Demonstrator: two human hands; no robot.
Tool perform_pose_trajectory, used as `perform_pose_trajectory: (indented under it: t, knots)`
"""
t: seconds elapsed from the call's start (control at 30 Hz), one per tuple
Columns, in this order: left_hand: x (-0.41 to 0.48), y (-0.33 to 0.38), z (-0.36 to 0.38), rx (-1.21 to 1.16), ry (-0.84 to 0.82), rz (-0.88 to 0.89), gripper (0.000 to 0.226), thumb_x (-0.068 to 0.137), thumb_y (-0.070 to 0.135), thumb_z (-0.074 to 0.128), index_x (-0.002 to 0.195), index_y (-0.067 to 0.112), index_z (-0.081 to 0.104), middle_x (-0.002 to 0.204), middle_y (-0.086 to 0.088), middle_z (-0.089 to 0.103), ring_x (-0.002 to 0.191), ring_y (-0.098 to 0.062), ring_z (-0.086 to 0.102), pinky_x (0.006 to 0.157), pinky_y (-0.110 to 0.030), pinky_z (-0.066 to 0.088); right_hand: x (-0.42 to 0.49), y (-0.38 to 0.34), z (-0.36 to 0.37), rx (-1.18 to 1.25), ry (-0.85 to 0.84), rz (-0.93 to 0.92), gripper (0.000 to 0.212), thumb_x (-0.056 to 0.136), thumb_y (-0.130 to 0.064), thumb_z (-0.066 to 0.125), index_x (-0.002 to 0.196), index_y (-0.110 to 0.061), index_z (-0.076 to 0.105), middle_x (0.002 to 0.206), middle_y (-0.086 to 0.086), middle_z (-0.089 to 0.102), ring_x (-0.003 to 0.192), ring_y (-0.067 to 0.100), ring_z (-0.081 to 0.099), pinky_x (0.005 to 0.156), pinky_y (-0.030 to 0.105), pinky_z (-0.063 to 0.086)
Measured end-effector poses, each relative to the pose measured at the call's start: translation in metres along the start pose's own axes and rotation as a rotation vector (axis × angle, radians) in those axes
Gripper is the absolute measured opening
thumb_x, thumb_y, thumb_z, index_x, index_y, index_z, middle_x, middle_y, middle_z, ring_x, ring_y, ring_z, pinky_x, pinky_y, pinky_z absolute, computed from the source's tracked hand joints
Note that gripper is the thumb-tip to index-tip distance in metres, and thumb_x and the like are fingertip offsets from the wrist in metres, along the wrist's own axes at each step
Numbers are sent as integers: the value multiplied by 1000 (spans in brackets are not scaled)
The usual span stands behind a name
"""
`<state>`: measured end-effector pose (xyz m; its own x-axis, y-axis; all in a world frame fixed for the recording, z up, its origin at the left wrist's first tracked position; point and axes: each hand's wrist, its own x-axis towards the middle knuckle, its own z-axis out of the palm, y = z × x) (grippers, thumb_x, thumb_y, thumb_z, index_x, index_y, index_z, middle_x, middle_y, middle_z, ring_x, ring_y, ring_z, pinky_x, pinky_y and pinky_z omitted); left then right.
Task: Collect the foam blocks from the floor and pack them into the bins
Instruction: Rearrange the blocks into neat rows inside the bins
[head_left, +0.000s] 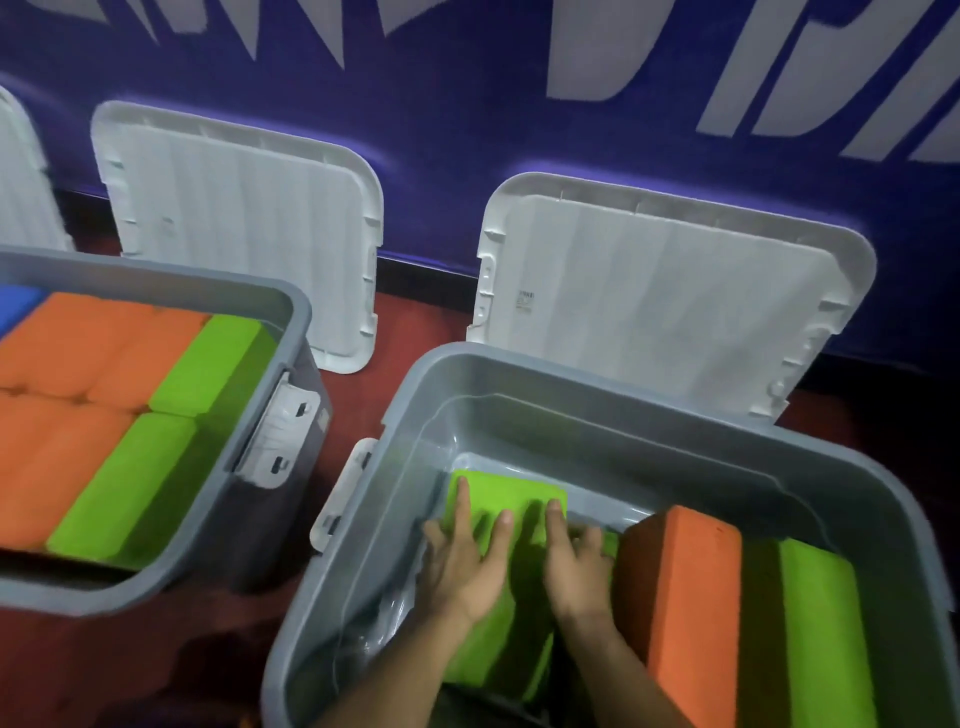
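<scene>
Hands: left hand (467, 558) and right hand (574, 564) lie side by side, palms down, fingers straight and slightly spread. Both press flat on a green foam block (506, 493), and neither curls round anything.
Pressed block: it lies flat, low inside the right bin (597, 371), with its far edge near the bin's far-left corner. Green foam continues beneath the wrists toward the near wall; whether that is the same block or another cannot be told.
Right bin, other contents: an orange block (691, 587) stands on edge just beside the right hand. A second green block (826, 623) stands against the orange one's right face.
Left bin (293, 312): grey, packed nearly to the rim with orange blocks (78, 353). Two lime blocks (208, 364) run along its right wall, and a blue block (15, 306) sits at the far-left corner.
Latches: a white latch (283, 436) sits on the left bin's right end, and a second latch (343, 488) on the right bin's left end.
Lids: a white lid (670, 296) leans on the wall behind the right bin, and another lid (244, 228) leans behind the left bin. A third lid (21, 182) is cut off at the left edge.
Floor (405, 338): red, with a strip showing between the two bins, which stand apart.
Wall (467, 104): purple with large white lettering.
</scene>
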<state>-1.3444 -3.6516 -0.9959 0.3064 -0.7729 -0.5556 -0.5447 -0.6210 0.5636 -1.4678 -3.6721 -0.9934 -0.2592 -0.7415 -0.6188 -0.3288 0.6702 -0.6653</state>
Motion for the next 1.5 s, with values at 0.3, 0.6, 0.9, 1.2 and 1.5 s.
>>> perform_pose_trajectory:
  t: [0.3,0.6,0.9,1.2,1.5]
  knots:
    - [-18,58,-46,-431,-18,298,76,59,104,32,114,51,32,139,-5,50,124,-22,52,111,-41,37,-5,-21,-48,453,-89,-85,101,65,-90,64,110,-1,70,102,20,75,90,27,73,83,48,59]
    - [-15,56,-78,-495,-73,431,79,73,97,25,130,47,49,133,17,58,123,0,55,114,-40,40,-41,-57,-3,214,-186,-444,38,92,-48,64,128,-36,62,112,-13,75,101,12,73,97,47,55]
    - [21,29,-77,-258,13,494,41,97,63,11,133,67,31,158,19,31,146,6,24,123,-22,14,-16,-54,29,122,-178,-420,58,82,-65,58,132,-35,57,122,-9,72,109,7,68,101,40,52]
    - [28,30,-76,-11,-22,449,49,90,77,0,139,75,3,167,20,6,153,-1,8,127,-33,7,-19,-65,24,27,-208,-320,69,101,-47,55,160,-27,26,144,-1,58,127,19,59,106,31,45]
    - [-37,59,-54,120,408,745,66,96,62,10,150,40,42,159,13,31,147,-12,21,120,-38,15,-53,-48,-67,-68,337,-524,32,101,-28,54,132,-17,60,121,10,63,111,23,56,100,33,42]
